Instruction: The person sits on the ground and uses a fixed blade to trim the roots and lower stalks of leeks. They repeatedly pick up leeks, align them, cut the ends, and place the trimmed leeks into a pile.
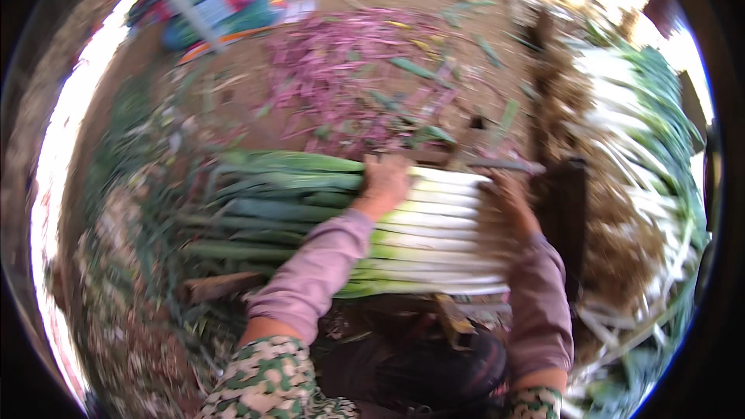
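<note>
A row of leeks point(430, 227) lies side by side before me, green leaves to the left, white stalks and brown roots to the right. My left hand point(389, 177) is on the far edge of the row, where green turns to white, its fingers curled over the farthest leek. At the root end, my right hand point(507, 192) touches the far corner of the row. Blur and the hand itself hide whether its fingers grip anything. Under the leaves, a piece of wood point(224, 286) sticks out at the near left.
A large pile of leeks point(625, 145) lies at the right, roots facing me. A dark upright board point(567, 215) stands between it and the row. Pink strips point(343, 70) litter the ground beyond. Colourful printed bags point(233, 0) are at the far left, leaf scraps point(134, 215) at the left.
</note>
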The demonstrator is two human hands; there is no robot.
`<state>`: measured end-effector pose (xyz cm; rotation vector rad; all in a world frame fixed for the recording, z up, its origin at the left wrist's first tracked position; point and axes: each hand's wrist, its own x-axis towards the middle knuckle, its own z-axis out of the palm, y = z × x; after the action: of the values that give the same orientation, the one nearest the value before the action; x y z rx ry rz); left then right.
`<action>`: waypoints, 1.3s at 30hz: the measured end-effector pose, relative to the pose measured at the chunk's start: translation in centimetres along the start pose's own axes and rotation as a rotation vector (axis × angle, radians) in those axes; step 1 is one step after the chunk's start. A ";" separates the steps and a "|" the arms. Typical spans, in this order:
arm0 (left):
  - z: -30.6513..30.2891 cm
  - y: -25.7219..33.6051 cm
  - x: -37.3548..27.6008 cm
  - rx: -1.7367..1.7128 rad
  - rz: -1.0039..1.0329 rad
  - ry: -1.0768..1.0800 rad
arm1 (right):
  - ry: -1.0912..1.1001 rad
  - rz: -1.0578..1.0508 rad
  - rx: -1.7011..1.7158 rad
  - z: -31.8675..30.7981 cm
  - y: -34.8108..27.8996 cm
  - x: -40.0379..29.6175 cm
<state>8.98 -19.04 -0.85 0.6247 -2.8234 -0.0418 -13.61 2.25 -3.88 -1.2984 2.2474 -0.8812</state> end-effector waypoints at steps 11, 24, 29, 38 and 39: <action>4.1 3.0 2.3 -0.030 0.180 0.090 | 0.487 -0.126 -0.285 1.8 3.5 -2.7; 0.5 -0.1 1.2 0.080 0.117 0.007 | 1.051 1.226 -0.495 -36.9 6.1 -28.6; 1.9 0.8 1.7 0.157 0.089 -0.074 | 1.029 1.091 -0.227 -38.3 9.2 -36.5; -0.3 0.1 2.3 0.252 -0.023 -0.231 | 1.061 1.007 0.332 -27.5 -3.5 -55.1; 0.7 1.4 2.7 0.237 -0.009 -0.242 | 1.061 1.157 0.371 -24.5 -2.2 -57.2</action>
<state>5.83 -18.94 -0.73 0.7279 -3.0870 0.2352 0.80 59.18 16.84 0.8739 2.6402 -1.4760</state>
